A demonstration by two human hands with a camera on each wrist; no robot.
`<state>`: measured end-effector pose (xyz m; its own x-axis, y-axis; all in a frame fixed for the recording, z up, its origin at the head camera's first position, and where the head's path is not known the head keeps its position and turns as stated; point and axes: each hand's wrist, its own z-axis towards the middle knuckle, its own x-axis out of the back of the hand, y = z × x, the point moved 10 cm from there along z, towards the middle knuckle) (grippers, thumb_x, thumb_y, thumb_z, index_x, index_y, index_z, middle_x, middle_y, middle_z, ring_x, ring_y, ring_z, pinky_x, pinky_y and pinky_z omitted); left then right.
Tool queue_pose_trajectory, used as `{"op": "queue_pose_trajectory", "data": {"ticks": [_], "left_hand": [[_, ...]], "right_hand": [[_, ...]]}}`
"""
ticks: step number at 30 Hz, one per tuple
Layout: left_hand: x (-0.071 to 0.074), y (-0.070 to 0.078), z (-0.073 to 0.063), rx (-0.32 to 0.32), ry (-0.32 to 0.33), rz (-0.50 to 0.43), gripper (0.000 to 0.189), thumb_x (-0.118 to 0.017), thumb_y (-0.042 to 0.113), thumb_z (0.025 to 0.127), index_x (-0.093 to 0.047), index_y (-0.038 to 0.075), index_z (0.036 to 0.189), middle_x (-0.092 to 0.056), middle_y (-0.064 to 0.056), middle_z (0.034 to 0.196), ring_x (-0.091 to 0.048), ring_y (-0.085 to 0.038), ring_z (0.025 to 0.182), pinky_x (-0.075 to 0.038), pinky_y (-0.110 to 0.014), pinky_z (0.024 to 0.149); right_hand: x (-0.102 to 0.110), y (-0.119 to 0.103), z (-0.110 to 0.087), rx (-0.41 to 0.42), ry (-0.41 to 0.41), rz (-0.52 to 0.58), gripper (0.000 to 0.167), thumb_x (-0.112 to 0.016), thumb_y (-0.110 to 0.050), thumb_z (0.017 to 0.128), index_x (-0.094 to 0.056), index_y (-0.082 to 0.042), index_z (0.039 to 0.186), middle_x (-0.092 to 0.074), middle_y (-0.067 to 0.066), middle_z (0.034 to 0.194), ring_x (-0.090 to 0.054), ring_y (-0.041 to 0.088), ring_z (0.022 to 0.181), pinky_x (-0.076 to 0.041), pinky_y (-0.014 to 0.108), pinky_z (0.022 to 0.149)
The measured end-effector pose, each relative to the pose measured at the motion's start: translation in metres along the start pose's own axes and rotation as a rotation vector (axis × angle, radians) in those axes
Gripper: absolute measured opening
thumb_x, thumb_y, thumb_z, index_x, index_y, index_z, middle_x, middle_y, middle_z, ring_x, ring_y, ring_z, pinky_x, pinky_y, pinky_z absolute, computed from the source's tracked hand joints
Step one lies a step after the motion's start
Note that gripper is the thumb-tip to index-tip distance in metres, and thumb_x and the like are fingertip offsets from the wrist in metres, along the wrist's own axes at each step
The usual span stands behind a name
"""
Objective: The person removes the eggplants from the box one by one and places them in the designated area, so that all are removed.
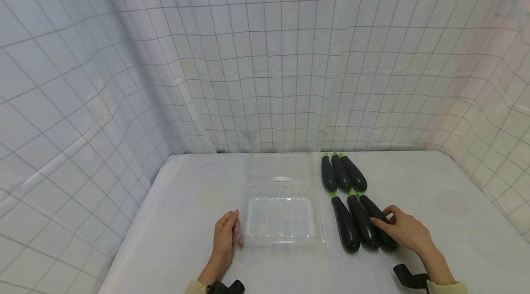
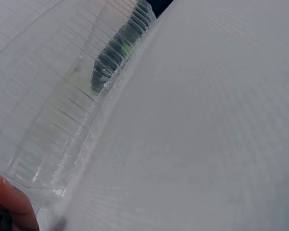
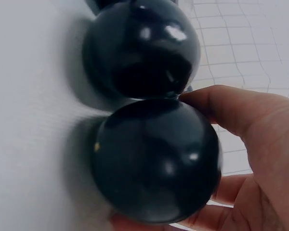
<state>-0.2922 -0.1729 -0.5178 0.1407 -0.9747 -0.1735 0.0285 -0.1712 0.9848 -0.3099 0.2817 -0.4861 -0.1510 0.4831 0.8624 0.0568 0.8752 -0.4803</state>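
Note:
A clear plastic clamshell container (image 1: 280, 220) lies with its lid folded back on the white table. My left hand (image 1: 225, 236) grips its left rim; some fingers show blurred through the plastic. In the left wrist view, the thumb (image 2: 13, 202) is at the corner of the container (image 2: 43, 125). On the right, my right hand (image 1: 403, 229) holds the rightmost eggplant (image 1: 374, 211) of the near row, thumb on one side and fingers on the other. The right wrist view shows the round end of this eggplant (image 3: 156, 161), close against its neighbour (image 3: 144, 50).
Two more eggplants, one in the middle (image 1: 363, 225) and one on the left (image 1: 345, 225), lie in the near row. Behind them is a row of three eggplants (image 1: 341, 173), stems pointing away. White checked curtains (image 1: 265, 77) enclose the table's back and sides.

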Motion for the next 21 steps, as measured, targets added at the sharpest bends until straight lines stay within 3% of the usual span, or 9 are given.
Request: {"op": "queue_pose_trajectory", "data": {"ticks": [14, 21], "left_hand": [[-0.0008, 0.0027, -0.0010, -0.004, 0.000, -0.001, 0.044, -0.049, 0.034, 0.100, -0.036, 0.006, 0.068, -0.036, 0.002, 0.054, -0.039, -0.009, 0.040, -0.038, -0.021, 0.039], [-0.0017, 0.0038, -0.0012, -0.010, -0.012, 0.008, 0.045, -0.049, 0.032, 0.100, -0.036, 0.003, 0.069, -0.036, 0.002, 0.055, -0.039, -0.009, 0.041, -0.039, -0.021, 0.040]], "right_hand": [[-0.0018, -0.0043, 0.0003, 0.034, 0.025, 0.013, 0.072, -0.054, -0.060, 0.088, -0.052, 0.007, 0.113, -0.063, 0.011, 0.091, -0.059, 0.022, 0.075, -0.047, 0.040, 0.061], [-0.0044, -0.0022, 0.0001, 0.032, 0.023, 0.045, 0.074, -0.046, -0.059, 0.093, -0.050, 0.011, 0.118, -0.063, 0.013, 0.093, -0.060, 0.026, 0.079, -0.048, 0.044, 0.066]]}}
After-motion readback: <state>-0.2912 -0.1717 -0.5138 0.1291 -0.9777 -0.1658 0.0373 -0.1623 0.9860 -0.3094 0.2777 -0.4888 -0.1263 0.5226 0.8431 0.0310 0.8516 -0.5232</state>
